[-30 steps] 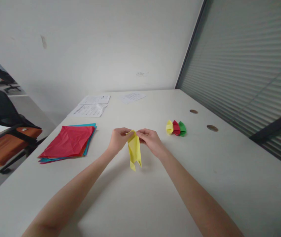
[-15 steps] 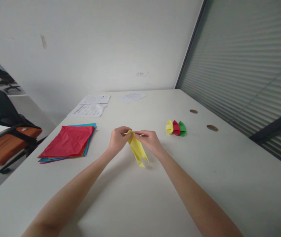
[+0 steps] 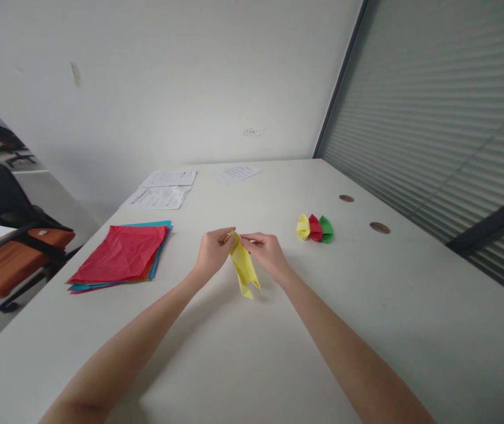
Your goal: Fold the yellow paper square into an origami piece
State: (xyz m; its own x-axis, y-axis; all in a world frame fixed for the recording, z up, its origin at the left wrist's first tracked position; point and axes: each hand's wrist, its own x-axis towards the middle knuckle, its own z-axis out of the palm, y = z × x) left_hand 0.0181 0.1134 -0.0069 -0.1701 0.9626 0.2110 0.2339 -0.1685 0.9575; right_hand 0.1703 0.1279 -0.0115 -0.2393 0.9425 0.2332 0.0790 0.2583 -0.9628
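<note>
Above the middle of the white table, a folded strip of yellow paper hangs from my fingertips, its notched lower end pointing toward me. My left hand pinches its top edge from the left. From the right, my right hand pinches the same edge, thumb and fingers close together. The exact folds under the fingertips are hidden. To the right lie three small folded paper pieces side by side: a yellow one, a red one and a green one.
On the left lies a stack of coloured paper sheets, red on top. Printed pages and another sheet lie near the wall. Two round holes pierce the table's right side. An orange-seated chair stands left; blinds rise right.
The lower end of the yellow paper has swung slightly to the left. Both hands keep their pinch in nearly the same place.
</note>
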